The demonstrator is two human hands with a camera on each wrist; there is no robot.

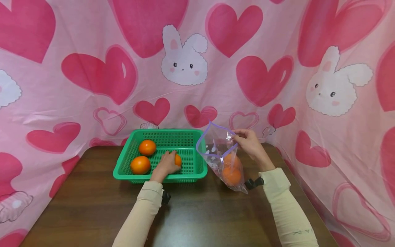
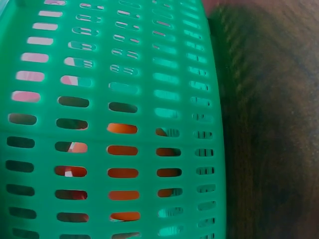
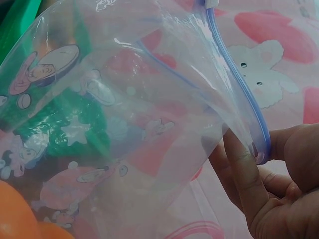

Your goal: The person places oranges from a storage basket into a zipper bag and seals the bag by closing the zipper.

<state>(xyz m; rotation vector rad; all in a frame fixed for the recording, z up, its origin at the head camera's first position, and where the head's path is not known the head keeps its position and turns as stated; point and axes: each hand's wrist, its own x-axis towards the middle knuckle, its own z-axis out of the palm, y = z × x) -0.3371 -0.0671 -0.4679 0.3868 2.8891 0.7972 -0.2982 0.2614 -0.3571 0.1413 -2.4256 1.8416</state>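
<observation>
Inside a green plastic basket (image 1: 200, 175), my left hand (image 1: 166, 166) grips an orange (image 1: 178, 160), its fingers curled over the fruit. In the left wrist view the slotted basket wall (image 2: 139, 142) hides that hand, and orange colour shows through the slots. My right hand (image 1: 250, 145) pinches the purple zip edge of a clear zip bag (image 1: 213, 161) between thumb and fingers. The bag's mouth gapes toward the basket. Oranges (image 1: 232, 175) sit low in the bag. Up close, the right hand (image 3: 274, 189) holds the corner of the printed bag (image 3: 149, 124).
Two more oranges, one at the back (image 1: 147, 147) and one in front (image 1: 140, 165), lie at the basket's left end. The brown wooden table (image 1: 197, 216) carries basket and bag. A pink cloth (image 1: 222, 89) with hearts and rabbits hangs behind and at the sides.
</observation>
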